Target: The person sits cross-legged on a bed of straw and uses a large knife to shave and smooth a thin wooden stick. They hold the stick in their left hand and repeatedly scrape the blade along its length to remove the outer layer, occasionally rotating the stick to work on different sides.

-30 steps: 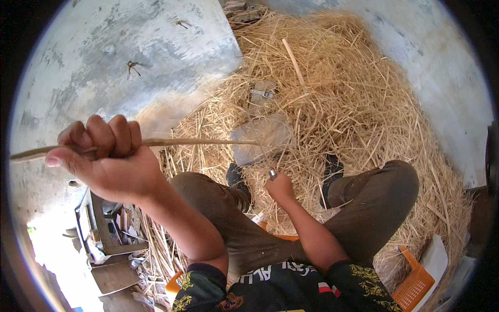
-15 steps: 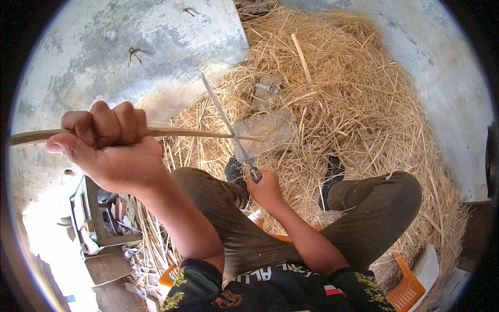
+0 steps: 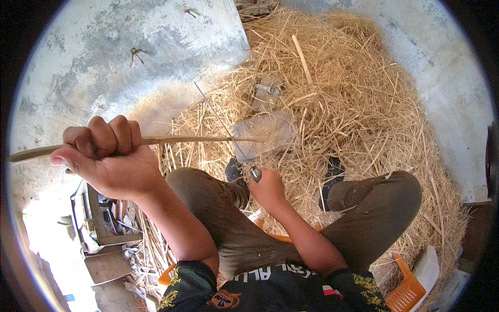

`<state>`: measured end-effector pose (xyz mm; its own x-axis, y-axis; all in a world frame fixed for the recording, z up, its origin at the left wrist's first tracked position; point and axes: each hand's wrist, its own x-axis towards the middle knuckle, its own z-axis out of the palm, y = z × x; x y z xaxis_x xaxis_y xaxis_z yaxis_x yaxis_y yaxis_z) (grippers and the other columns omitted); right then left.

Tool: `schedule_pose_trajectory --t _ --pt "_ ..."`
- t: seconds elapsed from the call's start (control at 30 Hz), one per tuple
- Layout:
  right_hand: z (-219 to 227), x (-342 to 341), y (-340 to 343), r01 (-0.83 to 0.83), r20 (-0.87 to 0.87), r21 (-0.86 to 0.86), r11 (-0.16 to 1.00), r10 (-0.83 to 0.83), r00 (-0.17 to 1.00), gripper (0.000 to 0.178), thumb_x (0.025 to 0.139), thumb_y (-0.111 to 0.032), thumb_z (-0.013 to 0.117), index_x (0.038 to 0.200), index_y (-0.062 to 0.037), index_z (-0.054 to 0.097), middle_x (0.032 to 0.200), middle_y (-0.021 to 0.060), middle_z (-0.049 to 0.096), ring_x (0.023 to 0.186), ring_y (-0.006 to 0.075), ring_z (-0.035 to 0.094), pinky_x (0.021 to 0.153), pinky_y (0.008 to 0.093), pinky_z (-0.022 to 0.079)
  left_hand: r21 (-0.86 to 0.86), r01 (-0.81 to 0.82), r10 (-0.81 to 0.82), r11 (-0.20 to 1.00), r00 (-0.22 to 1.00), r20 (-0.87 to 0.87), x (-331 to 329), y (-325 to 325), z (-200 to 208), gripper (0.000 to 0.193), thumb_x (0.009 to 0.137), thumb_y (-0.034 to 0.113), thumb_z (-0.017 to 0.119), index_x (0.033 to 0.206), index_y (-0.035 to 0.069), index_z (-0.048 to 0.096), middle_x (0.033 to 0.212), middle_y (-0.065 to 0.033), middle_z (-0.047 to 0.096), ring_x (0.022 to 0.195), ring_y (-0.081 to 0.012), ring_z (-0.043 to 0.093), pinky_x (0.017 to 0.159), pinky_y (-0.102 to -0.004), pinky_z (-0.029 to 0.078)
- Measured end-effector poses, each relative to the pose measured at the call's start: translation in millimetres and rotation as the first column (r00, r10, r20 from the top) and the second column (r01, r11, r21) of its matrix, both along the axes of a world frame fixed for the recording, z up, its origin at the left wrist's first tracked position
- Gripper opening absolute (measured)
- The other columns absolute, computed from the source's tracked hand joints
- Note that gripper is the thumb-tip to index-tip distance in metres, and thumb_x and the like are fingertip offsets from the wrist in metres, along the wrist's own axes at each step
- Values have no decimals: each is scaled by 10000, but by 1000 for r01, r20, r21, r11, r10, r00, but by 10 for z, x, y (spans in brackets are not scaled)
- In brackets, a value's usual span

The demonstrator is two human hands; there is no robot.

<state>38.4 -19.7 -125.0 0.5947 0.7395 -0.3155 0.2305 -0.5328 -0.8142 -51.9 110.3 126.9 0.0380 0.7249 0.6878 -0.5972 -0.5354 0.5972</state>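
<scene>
My left hand (image 3: 106, 156) is raised at the left, its fingers wrapped round a long, thin wooden stick (image 3: 187, 139). The stick runs nearly level to the right and narrows to a pale, shaved tip above a grey block (image 3: 273, 127). Between my knees, my right hand (image 3: 269, 188) grips a knife (image 3: 255, 174) by its handle. Its long, thin blade points up and to the left, seen almost edge-on, and crosses the stick close to the tip. Whether blade and wood touch, I cannot tell.
Straw-like shavings (image 3: 358, 78) heap over the floor, with a pale strip (image 3: 301, 58) on top. A wristwatch-like strap (image 3: 267, 89) lies beyond the block. A grey wall (image 3: 140, 31) rises at the left. Orange crate (image 3: 407, 288) lower right; wooden frame (image 3: 99, 208) with clutter lower left.
My left hand has lowered slightly, bringing the stick's left part down with it. The knife blade has turned and now shows thinner, its point a little lower and further left.
</scene>
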Motion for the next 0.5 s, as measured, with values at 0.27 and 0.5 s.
schedule_pose_trajectory --t 0.27,0.5 --pt "495 -63 -2 -41 -21 238 970 48 999 226 805 -215 662 823 9 685 748 257 658 722 434 662 687 507 527 15 -78 78 997 997 1 66 -96 40 490 979 587 479 719 197 334 528 58 183 466 -74 116 430 -271 100" --pt "122 68 -7 42 -39 107 993 -38 999 231 808 -211 651 809 18 680 747 256 658 747 441 662 696 508 529 44 67 -65 997 997 -45 224 -303 46 488 977 603 460 730 202 331 523 63 185 460 -69 121 424 -267 104"
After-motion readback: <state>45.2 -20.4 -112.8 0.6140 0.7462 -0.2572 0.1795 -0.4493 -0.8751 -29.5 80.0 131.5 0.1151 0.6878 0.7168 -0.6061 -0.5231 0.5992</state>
